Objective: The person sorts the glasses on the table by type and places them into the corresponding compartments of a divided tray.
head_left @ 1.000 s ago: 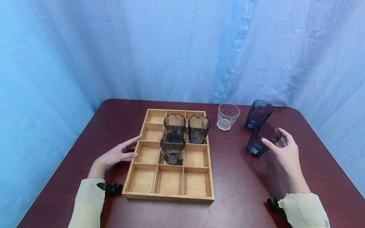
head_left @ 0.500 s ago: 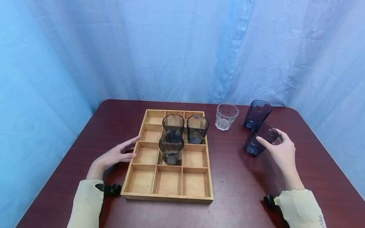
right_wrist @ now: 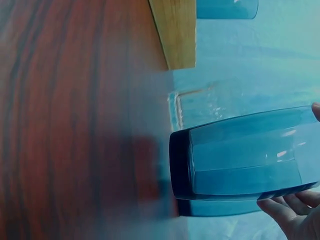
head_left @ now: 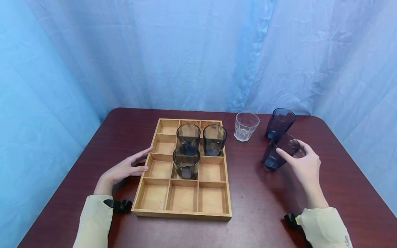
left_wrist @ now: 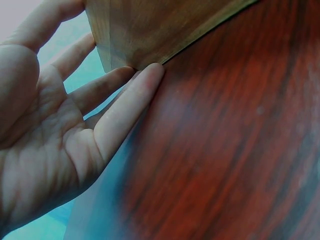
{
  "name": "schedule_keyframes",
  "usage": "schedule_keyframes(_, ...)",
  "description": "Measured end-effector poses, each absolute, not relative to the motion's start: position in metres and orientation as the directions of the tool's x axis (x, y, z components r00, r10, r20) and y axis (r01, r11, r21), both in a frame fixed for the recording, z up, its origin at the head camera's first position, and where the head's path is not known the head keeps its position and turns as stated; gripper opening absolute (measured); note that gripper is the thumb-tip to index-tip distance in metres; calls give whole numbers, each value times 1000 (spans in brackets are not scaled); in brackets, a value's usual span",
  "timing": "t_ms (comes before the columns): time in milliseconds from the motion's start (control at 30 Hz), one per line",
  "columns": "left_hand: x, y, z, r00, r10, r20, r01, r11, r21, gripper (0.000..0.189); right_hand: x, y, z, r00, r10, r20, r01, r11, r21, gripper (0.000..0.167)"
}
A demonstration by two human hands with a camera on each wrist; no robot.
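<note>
My right hand [head_left: 305, 165] pinches a dark tinted drinking glass [head_left: 273, 156] near its rim, thumb on one side and fingers on the other. The right wrist view shows this glass [right_wrist: 240, 155] from the side; whether its base touches the table I cannot tell. My left hand [head_left: 124, 169] rests against the left side of a wooden compartment tray [head_left: 183, 216], fingers extended; its fingertips touch the tray wall [left_wrist: 145, 35] in the left wrist view. In the tray stand three smoky glasses: one in front [head_left: 187, 165], one behind it [head_left: 188, 134], one at the right [head_left: 214, 141].
A clear glass [head_left: 246, 127] stands right of the tray's far corner. Another dark tinted glass [head_left: 280, 124] stands just behind the one in my right hand. The dark red table [head_left: 257, 206] ends at a blue curtain [head_left: 186, 55] at the back.
The glass in my right hand has shifted slightly left, and the hand moved with it. My left hand and the tray keep their places; the head view shifted a little earlier.
</note>
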State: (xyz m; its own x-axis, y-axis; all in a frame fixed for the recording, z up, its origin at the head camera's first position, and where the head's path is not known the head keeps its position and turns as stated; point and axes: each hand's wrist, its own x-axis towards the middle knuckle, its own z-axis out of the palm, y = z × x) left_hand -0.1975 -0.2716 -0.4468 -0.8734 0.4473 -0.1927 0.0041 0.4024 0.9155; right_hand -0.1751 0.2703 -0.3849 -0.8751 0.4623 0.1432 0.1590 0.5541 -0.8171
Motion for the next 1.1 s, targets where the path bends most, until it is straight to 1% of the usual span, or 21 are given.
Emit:
schedule_keyframes(233, -197, -273, -447, -872, 449, -195, -3, 393, 920, 75, -169, 256, -374, -886, 431, 173, 104, 547, -831, 68)
schedule_keyframes(367, -196, -273, -446, -873, 445, -200, -9, 395, 919, 75, -166, 248, -368, -894, 400, 202, 45, 528, -848, 67)
schedule_keyframes(767, -195, -271, -444, -870, 439, -224, -40, 389, 921, 76, -159, 219, -357, -927, 258, 273, -117, 493, -862, 63)
schedule_keyframes(1100, -195, -270, -443, -876, 426, -227, -45, 397, 917, 74, -159, 194, -354, -945, 152, 291, -190, 469, -862, 63)
